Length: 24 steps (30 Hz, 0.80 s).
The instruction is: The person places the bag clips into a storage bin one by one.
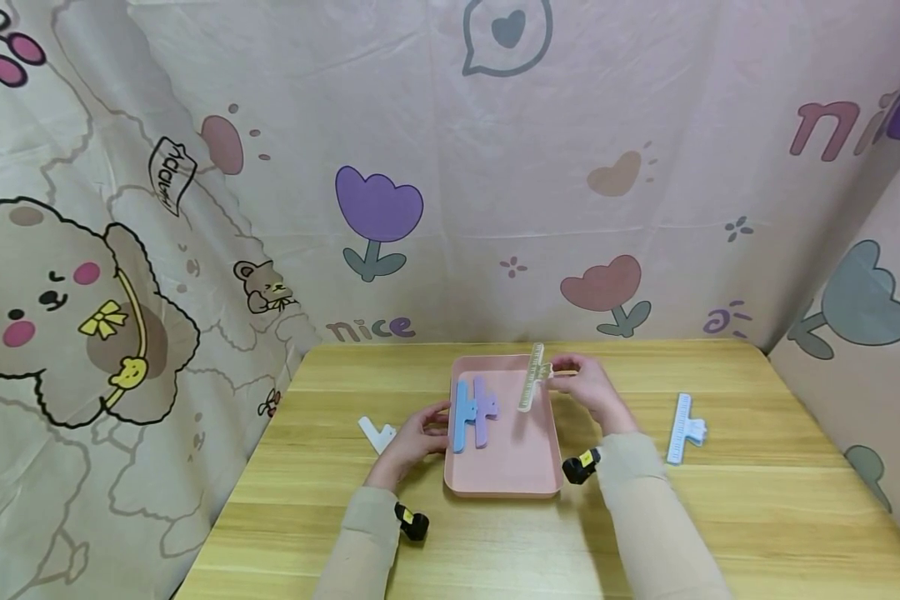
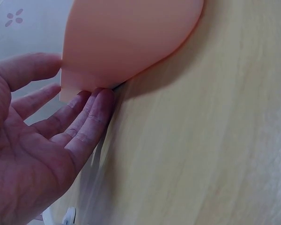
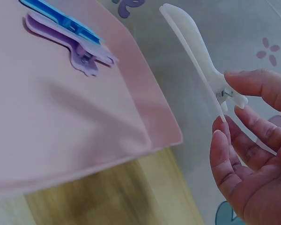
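A shallow pink tray (image 1: 506,467) lies on the table with a blue ruler clip (image 1: 461,421) and a purple ruler clip (image 1: 482,417) side by side in its left part. My right hand (image 1: 588,387) pinches a cream ruler clip (image 1: 531,379) by its handle end and holds it above the tray's far right side. In the right wrist view the thumb (image 3: 248,84) presses on that clip's handle. My left hand (image 1: 420,433) touches the tray's left wall with its fingertips, the fingers (image 2: 91,112) fairly straight against the outside.
A white clip (image 1: 376,434) lies left of my left hand, partly hidden by it. On the right of the wooden table (image 1: 765,500) lies a pale blue ruler clip (image 1: 682,429). A patterned curtain (image 1: 480,183) hangs behind the table's far edge.
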{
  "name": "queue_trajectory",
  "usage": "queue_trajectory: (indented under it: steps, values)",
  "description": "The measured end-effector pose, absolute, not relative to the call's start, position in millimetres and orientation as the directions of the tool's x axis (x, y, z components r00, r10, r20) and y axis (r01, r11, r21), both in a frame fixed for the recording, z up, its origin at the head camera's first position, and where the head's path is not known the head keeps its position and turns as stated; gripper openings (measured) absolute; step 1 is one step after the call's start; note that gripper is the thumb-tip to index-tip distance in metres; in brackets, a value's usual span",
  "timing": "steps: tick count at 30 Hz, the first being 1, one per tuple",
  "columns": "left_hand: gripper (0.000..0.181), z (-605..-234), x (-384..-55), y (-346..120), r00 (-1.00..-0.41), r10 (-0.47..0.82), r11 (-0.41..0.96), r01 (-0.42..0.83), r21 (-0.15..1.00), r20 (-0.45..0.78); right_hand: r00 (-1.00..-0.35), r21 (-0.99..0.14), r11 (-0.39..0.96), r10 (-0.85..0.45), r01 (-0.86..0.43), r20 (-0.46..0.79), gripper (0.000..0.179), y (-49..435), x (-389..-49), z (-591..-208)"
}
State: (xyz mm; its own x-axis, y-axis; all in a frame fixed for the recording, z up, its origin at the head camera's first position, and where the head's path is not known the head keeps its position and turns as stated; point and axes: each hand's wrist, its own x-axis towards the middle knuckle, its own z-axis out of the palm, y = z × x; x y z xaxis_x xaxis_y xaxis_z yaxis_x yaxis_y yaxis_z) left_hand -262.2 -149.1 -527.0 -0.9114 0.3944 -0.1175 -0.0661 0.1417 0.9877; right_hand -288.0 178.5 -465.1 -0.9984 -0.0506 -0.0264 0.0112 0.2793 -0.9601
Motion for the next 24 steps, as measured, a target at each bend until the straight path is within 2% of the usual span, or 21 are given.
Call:
queue_trajectory:
  steps: [7, 16, 24]
  values:
    - [0.070, -529, -261, -149, -0.919, 0.377, 0.163, -0.059, 0.985, -0.118, -0.997, -0.967, 0.256, -0.073, 0.011, -0.030, 0.046, 165, -292, -474]
    - [0.070, -530, -262, -149, -0.919, 0.378, 0.150, -0.061, 0.987, -0.114, -0.995, -0.949, 0.311, -0.067, 0.047, -0.071, 0.047, 154, -294, -481]
    - [0.070, -531, -264, -149, -0.916, 0.387, 0.139, -0.053, 0.989, -0.104, -0.994, -0.946, 0.320, -0.074, 0.048, -0.075, 0.040, 146, -296, -488]
